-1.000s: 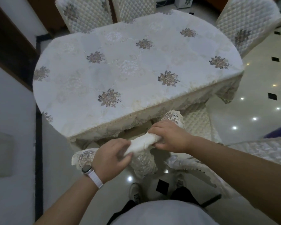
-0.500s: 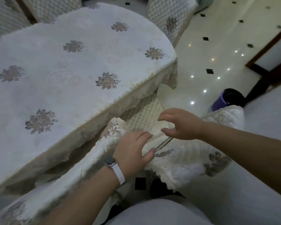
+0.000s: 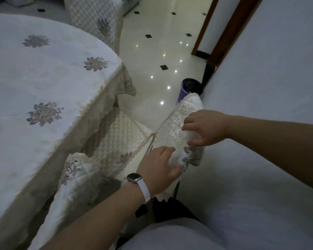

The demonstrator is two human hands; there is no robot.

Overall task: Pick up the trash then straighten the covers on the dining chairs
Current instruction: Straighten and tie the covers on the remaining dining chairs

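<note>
A cream quilted cover with grey flower embroidery [image 3: 176,129] drapes the top of a dining chair's backrest at centre right. My right hand [image 3: 205,129] rests on its upper part, fingers curled into the fabric. My left hand [image 3: 161,168], with a white-strapped watch on the wrist, presses the cover's lower end, thumb and fingers pinching the folds. The chair's quilted seat cushion [image 3: 116,139] lies just left of the hands. A second covered chair back [image 3: 76,179] runs along the lower left, next to the table.
The oval table with its white floral tablecloth [image 3: 43,83] fills the left. Another covered chair [image 3: 96,20] stands at the far end. A purple bin [image 3: 190,89] sits on the glossy tiled floor by the wall. A grey wall [image 3: 269,78] is close on the right.
My view has swung right from the first chair. Both hands left that chair's cover, reached across, and now grip the cover on the chair by the wall.
</note>
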